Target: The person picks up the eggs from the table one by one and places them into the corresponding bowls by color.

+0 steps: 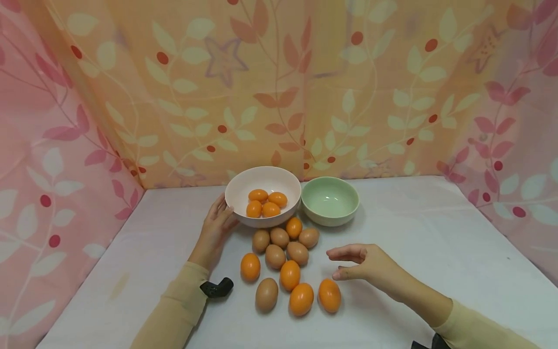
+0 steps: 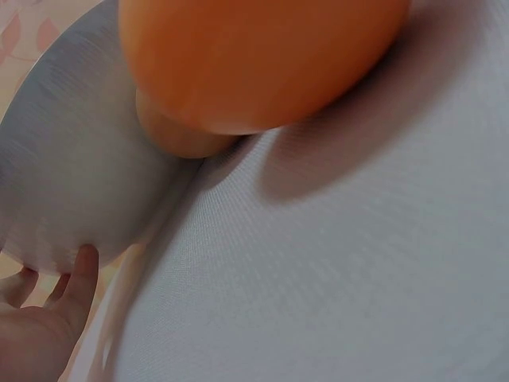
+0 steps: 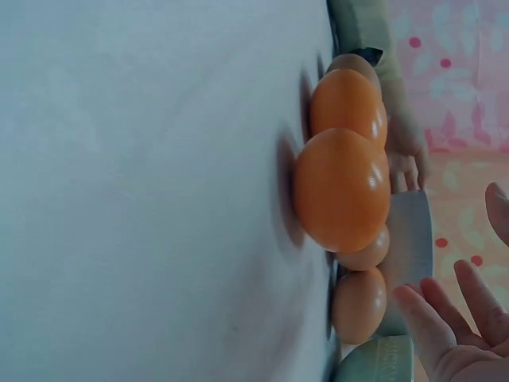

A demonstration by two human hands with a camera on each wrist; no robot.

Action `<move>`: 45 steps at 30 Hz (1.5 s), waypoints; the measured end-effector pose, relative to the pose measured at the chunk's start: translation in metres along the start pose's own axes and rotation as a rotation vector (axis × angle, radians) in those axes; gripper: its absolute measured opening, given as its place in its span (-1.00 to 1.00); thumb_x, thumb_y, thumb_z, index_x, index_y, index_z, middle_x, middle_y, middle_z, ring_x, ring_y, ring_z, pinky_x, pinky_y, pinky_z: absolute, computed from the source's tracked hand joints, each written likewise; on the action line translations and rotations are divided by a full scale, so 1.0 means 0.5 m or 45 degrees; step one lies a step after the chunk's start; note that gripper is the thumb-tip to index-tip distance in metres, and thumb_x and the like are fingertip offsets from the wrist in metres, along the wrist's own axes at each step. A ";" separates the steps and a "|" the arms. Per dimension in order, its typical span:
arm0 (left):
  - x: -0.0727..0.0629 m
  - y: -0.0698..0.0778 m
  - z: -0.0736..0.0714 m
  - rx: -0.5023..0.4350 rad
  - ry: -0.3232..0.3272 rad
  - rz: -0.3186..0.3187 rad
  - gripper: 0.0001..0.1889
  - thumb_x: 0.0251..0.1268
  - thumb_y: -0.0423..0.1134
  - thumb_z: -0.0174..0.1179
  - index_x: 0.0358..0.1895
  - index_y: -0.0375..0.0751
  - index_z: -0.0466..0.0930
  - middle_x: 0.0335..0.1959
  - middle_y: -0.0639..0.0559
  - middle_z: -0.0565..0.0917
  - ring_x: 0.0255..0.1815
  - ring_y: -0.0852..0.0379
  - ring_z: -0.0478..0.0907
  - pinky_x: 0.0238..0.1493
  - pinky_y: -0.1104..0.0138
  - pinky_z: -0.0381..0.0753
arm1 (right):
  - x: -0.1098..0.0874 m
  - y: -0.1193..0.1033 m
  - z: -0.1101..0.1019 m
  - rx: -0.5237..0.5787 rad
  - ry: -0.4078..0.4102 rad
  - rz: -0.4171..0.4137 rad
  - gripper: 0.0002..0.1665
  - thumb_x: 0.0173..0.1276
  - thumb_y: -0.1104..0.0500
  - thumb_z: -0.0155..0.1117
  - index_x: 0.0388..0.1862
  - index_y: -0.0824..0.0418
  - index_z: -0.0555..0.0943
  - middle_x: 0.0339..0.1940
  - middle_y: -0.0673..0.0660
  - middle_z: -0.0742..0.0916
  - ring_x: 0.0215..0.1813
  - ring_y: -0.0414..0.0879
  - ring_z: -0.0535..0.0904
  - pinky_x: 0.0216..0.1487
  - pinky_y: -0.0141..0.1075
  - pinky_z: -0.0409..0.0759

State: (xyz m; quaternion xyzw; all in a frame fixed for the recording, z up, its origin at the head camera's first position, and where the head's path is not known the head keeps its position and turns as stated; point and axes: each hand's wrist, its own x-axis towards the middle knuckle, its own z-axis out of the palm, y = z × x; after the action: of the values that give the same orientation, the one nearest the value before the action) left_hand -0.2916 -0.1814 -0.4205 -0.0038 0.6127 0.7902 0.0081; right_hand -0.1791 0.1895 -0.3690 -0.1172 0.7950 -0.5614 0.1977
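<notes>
My left hand (image 1: pixel 216 225) rests against the left side of a whitish bowl (image 1: pixel 239 194), its fingers along the outer wall. In the left wrist view, fingertips touch the outside of the bowl (image 2: pixel 71 151). Several glossy orange eggs (image 1: pixel 271 209) lie in that bowl. My right hand (image 1: pixel 364 261) is held over the table with thumb and fingers apart and nothing between them. Nearest to it is an orange egg (image 1: pixel 329 295) at the front right of the group. In the right wrist view the spread fingers (image 3: pixel 433 322) appear beside the eggs.
A green bowl (image 1: pixel 330 201) stands right beside the whitish one, with nothing in it. In front of the bowls, brown eggs (image 1: pixel 267 294) and more orange eggs (image 1: pixel 250 267) lie loose on the white tablecloth (image 1: pixel 418 218). Patterned curtains (image 1: pixel 279 97) enclose the back and sides.
</notes>
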 end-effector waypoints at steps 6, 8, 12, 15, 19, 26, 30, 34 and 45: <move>0.001 -0.002 0.000 0.005 0.004 -0.003 -0.34 0.56 -0.21 0.00 0.60 0.10 -0.02 0.65 0.13 -0.01 0.57 0.12 0.18 0.50 0.08 0.34 | -0.001 0.026 0.003 0.032 -0.027 0.018 -0.36 0.21 0.12 0.49 0.24 0.34 0.58 0.23 0.28 0.67 0.33 0.11 0.56 0.11 -0.34 0.67; 0.002 -0.002 0.000 0.010 0.005 -0.001 -0.35 0.56 -0.20 0.00 0.60 0.10 -0.02 0.65 0.13 -0.01 0.57 0.11 0.18 0.50 0.07 0.34 | -0.002 0.033 0.006 0.026 -0.033 0.025 -0.36 0.20 0.13 0.50 0.24 0.33 0.58 0.23 0.28 0.68 0.30 0.10 0.58 0.10 -0.35 0.67; 0.003 -0.003 -0.001 0.017 0.001 0.001 -0.35 0.55 -0.20 0.01 0.60 0.10 -0.01 0.65 0.13 -0.01 0.56 0.10 0.18 0.50 0.06 0.33 | -0.002 0.043 0.012 0.025 -0.058 0.061 -0.30 0.14 0.16 0.54 0.26 0.34 0.55 0.23 0.28 0.68 0.23 0.07 0.63 0.10 -0.30 0.67; 0.002 -0.003 -0.002 0.016 0.002 0.004 -0.35 0.55 -0.20 0.01 0.60 0.10 0.00 0.65 0.13 0.00 0.56 0.10 0.19 0.50 0.06 0.33 | -0.002 0.049 0.015 0.050 -0.090 0.077 -0.25 0.09 0.19 0.57 0.27 0.37 0.53 0.24 0.30 0.66 0.20 0.05 0.65 0.10 -0.27 0.69; 0.003 -0.003 -0.002 0.018 0.004 0.008 -0.35 0.56 -0.21 0.00 0.60 0.10 -0.01 0.65 0.12 0.00 0.57 0.10 0.17 0.50 0.05 0.33 | -0.002 0.055 0.018 0.076 -0.112 0.078 -0.22 0.07 0.21 0.58 0.26 0.41 0.51 0.23 0.32 0.66 0.21 0.05 0.65 0.12 -0.26 0.69; 0.004 -0.004 -0.003 0.015 0.007 0.001 -0.35 0.56 -0.20 0.00 0.60 0.10 -0.01 0.65 0.13 0.00 0.56 0.11 0.18 0.50 0.06 0.33 | -0.003 0.060 0.026 0.027 -0.115 0.099 -0.25 0.05 0.18 0.60 0.23 0.35 0.56 0.17 0.22 0.72 0.22 0.04 0.65 0.06 -0.26 0.69; 0.005 -0.003 -0.003 0.023 0.009 -0.005 -0.35 0.55 -0.19 0.01 0.60 0.11 -0.01 0.65 0.13 0.00 0.56 0.12 0.19 0.49 0.08 0.36 | -0.001 0.061 0.028 0.026 -0.124 0.093 -0.25 0.04 0.16 0.61 0.22 0.36 0.56 0.13 0.20 0.74 0.15 0.00 0.67 0.03 -0.32 0.68; 0.005 -0.004 -0.003 0.033 0.013 -0.009 -0.35 0.55 -0.19 0.01 0.60 0.11 -0.01 0.65 0.13 0.00 0.55 0.13 0.20 0.44 0.17 0.43 | 0.001 0.061 0.031 0.054 -0.135 0.087 -0.23 0.02 0.17 0.62 0.21 0.40 0.55 0.10 0.22 0.75 0.09 -0.08 0.69 -0.01 -0.40 0.65; 0.003 -0.004 -0.003 0.026 -0.001 -0.001 -0.34 0.55 -0.19 0.02 0.60 0.10 -0.02 0.65 0.13 -0.01 0.56 0.11 0.19 0.50 0.07 0.34 | 0.000 0.059 0.046 -0.156 -0.081 0.038 -0.28 -0.05 0.17 0.65 0.14 0.27 0.63 0.03 0.10 0.77 0.07 -0.08 0.64 -0.04 -0.52 0.54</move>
State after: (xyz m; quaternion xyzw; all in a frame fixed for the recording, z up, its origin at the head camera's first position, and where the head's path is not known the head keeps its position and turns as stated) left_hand -0.2932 -0.1825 -0.4228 -0.0036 0.6206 0.7841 0.0086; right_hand -0.1677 0.1803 -0.4036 -0.1350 0.8228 -0.5048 0.2235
